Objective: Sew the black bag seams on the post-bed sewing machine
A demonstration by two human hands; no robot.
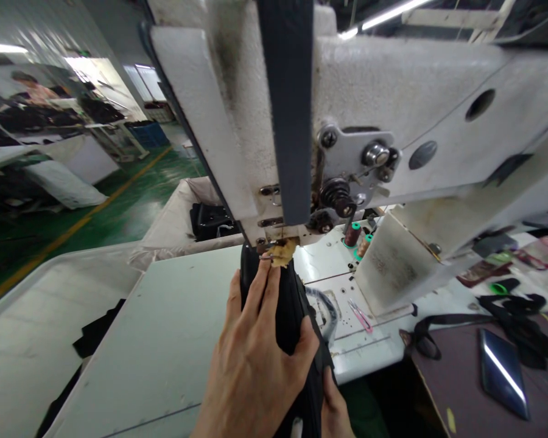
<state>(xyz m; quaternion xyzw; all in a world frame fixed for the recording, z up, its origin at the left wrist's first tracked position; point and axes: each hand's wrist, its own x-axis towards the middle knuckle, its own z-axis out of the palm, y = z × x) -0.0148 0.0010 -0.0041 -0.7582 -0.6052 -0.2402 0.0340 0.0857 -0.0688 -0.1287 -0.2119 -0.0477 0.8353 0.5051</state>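
Observation:
A sewing machine head (237, 121) fills the upper middle of the view. Under its needle area lies a long black fabric piece (287, 310), with a scrap of yellowish material (283, 252) at its far end. My left hand (260, 347) presses on top of the black piece, fingertips close to the yellowish scrap and thumb bent over the right side. Lower right, my right hand (335, 407) grips the near right edge of the same piece, only its thumb side and part of the palm showing.
Pink-handled snips (361, 316) and thread spools (354, 234) sit right of the black piece. A phone (503, 372) lies at the far right. Cloth-lined bins (182, 213) flank the worktable (173, 322). A person (34, 88) is far left.

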